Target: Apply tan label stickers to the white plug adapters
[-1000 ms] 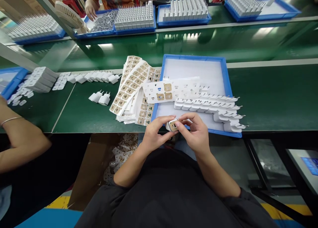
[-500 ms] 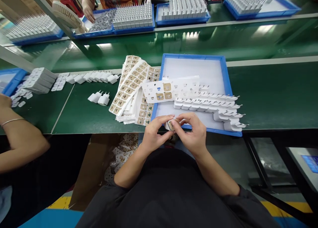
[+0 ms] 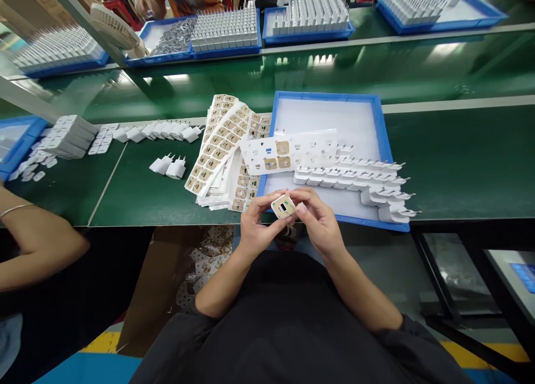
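Observation:
Just in front of the blue tray's near edge, my left hand (image 3: 258, 226) grips a small white charger (image 3: 283, 207) between thumb and fingers. Its end face is turned up toward me, with a tan adhesive piece around dark port openings. My right hand (image 3: 320, 222) is closed at the charger's right side, thumb at its corner and fingers partly hidden behind it. Beyond my hands, a white sticker sheet (image 3: 311, 144) with a few tan pieces left on it lies across the blue tray (image 3: 326, 96). Rows of white plug chargers (image 3: 345, 178) lie in the tray's right part.
Stacked sticker sheets (image 3: 221, 144) lie left of the tray, beside two loose chargers (image 3: 175, 168) and a charger row (image 3: 159, 130). A co-worker's arm (image 3: 37, 239) is at far left. Across the green conveyor (image 3: 200, 80) stand filled trays (image 3: 225, 30) and a fan (image 3: 115, 27).
The charger's face has turned up into view, and my right thumb has shifted right off it to its edge. Across the line, a co-worker's hand has drawn back from the tray of metal parts.

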Tool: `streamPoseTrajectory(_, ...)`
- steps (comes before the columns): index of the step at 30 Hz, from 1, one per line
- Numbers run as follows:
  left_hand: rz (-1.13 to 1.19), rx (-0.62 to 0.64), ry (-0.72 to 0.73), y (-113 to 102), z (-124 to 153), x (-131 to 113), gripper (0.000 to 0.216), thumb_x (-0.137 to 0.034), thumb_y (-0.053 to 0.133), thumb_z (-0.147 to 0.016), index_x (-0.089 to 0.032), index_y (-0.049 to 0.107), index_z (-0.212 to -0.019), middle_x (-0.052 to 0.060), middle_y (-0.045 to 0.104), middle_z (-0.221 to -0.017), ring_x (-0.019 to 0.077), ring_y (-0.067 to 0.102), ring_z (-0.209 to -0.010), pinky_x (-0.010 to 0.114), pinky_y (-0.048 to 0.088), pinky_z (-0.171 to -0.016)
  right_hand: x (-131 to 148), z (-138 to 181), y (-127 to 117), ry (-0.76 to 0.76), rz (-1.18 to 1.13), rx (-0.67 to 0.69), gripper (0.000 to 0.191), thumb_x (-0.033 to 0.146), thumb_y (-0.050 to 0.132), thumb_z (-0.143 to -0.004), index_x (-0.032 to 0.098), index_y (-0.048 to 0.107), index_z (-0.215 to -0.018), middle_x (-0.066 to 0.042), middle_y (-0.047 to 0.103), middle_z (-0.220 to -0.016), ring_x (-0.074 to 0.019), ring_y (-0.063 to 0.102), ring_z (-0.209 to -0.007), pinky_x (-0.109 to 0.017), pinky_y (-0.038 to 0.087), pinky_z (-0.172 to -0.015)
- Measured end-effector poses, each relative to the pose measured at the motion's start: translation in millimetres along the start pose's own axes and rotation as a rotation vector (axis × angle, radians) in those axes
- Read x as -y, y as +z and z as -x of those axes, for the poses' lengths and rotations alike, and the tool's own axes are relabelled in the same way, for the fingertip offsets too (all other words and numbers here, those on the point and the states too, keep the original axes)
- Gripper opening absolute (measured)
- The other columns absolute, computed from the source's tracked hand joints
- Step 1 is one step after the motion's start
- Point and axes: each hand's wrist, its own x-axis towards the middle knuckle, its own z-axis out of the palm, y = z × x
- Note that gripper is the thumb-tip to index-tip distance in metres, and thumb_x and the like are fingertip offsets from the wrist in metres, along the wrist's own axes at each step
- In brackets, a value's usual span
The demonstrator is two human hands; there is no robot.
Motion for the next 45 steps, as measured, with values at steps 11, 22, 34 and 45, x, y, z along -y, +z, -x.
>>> streamPoseTrajectory(11,-0.099,0.002,0.160,8,3,7,0.046,-0.011,0.077,-0.084,-0.025,0.063,-0.126,0.010,0.073,-0.129,0.0250,0.069,-0.123,0.042,0.058,-0.108,2,-3,16,-0.058,0.086,-0.108,0.015,0.028,0.071,-0.087,0.027,0.061,-0.099,-0.001,0.052,-0.100,-0.0161,0.050,-0.085,-0.028,0.048,-0.071)
streamPoseTrajectory(22,-0.269,-0.013,0.397,9,0,9,0.059,-0.003,0.076,-0.081,-0.026,0.058,-0.132,0.011,0.072,-0.131,0.0249,0.066,-0.128,0.045,0.057,-0.108,-3,-3,14,-0.064,-0.044,-0.136,0.008,0.022,0.063,-0.087,0.026,0.068,-0.093,-0.002,0.059,-0.102,-0.0199,0.054,-0.100,-0.035,0.043,-0.095)
streamPoseTrajectory(34,-0.131,-0.098,0.092,12,12,6,0.044,-0.021,0.082,-0.082,-0.026,0.063,-0.122,0.011,0.072,-0.130,0.0283,0.068,-0.125,0.047,0.058,-0.107,-3,-2,8,-0.032,0.051,-0.060,0.018,0.027,0.058,-0.089,0.027,0.069,-0.103,-0.005,0.059,-0.109,-0.0229,0.057,-0.107,-0.040,0.049,-0.099)
streamPoseTrajectory(45,-0.133,-0.014,0.109,9,10,4,0.045,-0.016,0.079,-0.083,-0.024,0.063,-0.124,0.011,0.072,-0.130,0.0264,0.068,-0.125,0.045,0.057,-0.109,14,-8,-8,-0.228,0.437,-0.027,0.008,0.030,0.065,-0.095,0.027,0.072,-0.097,-0.004,0.072,-0.098,-0.0226,0.063,-0.099,-0.039,0.051,-0.088)
